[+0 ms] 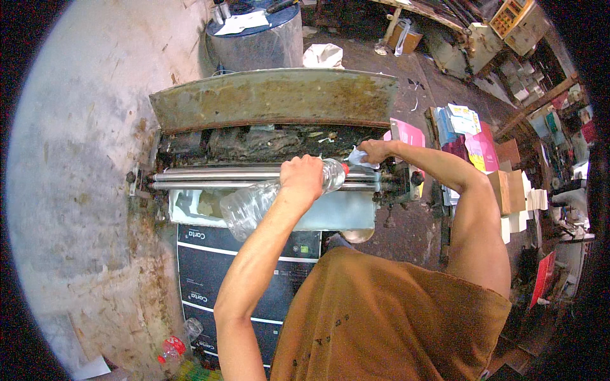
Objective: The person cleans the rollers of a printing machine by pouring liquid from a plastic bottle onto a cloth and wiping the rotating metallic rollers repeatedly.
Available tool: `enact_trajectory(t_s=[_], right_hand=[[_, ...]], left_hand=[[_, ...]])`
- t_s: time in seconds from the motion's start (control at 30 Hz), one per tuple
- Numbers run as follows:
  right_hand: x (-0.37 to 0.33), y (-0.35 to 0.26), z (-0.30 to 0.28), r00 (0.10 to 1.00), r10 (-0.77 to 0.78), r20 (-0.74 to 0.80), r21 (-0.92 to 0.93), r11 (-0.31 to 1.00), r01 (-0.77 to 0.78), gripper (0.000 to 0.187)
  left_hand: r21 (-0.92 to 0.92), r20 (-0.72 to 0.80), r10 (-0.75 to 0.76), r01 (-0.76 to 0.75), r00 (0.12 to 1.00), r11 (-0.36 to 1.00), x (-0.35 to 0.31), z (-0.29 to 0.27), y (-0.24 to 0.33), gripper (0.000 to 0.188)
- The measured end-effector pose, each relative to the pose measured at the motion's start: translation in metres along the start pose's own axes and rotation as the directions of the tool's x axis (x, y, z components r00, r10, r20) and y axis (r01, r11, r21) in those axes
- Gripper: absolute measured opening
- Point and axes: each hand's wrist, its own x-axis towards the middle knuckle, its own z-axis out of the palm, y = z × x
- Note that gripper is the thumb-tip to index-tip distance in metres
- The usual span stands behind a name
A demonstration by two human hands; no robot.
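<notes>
My left hand (302, 178) is closed round the upper part of a large clear plastic bottle (248, 206). The bottle lies tilted over the machine's metal rollers (216, 179), its red cap (345, 169) pointing right. Near the rollers' right end, my right hand (376, 152) grips a crumpled white rag or paper (360, 157); which of the two I cannot tell. Just in front of the rollers sits a pale tray (349, 213) with wet-looking patches. Behind them are a dark, grimy hollow and a raised, stained metal plate (273, 98).
A stained wall (82, 178) rises on the left. Beyond the machine stands a blue-topped drum (257, 38) near a white sack (323, 56). Stacked printed papers (462, 120) and cardboard boxes (505, 190) are at the right. Dark printed sheets (216, 273) lie below the tray, near a red-labelled bottle (171, 349).
</notes>
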Motion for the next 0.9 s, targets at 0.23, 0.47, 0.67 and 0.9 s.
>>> enact_trajectory(t_s=[0.23, 0.47, 0.67, 0.9], right_hand=[[0.007, -0.020, -0.003, 0.974, -0.149, -0.173, 0.142, 0.974, 0.175, 0.042], [0.027, -0.041, 0.000, 0.957, -0.179, -0.227, 0.238, 0.943, 0.233, 0.038], [0.046, -0.075, -0.002, 0.943, -0.177, -0.282, 0.196, 0.952, 0.237, 0.040], [0.080, -0.120, -0.014, 0.931, -0.202, -0.304, 0.236, 0.931, 0.279, 0.039]], left_hand=[[-0.057, -0.053, -0.050, 0.047, 0.997, 0.997, -0.023, 0.008, -0.037, 0.048], [-0.369, -0.190, -0.241, 0.158, 0.952, 0.916, -0.079, 0.007, -0.076, 0.058], [-0.729, -0.425, -0.465, 0.011, 0.777, 0.684, -0.126, 0.025, -0.112, 0.066], [-0.849, -0.527, -0.736, -0.218, 0.425, 0.482, -0.198, 0.045, -0.124, 0.071]])
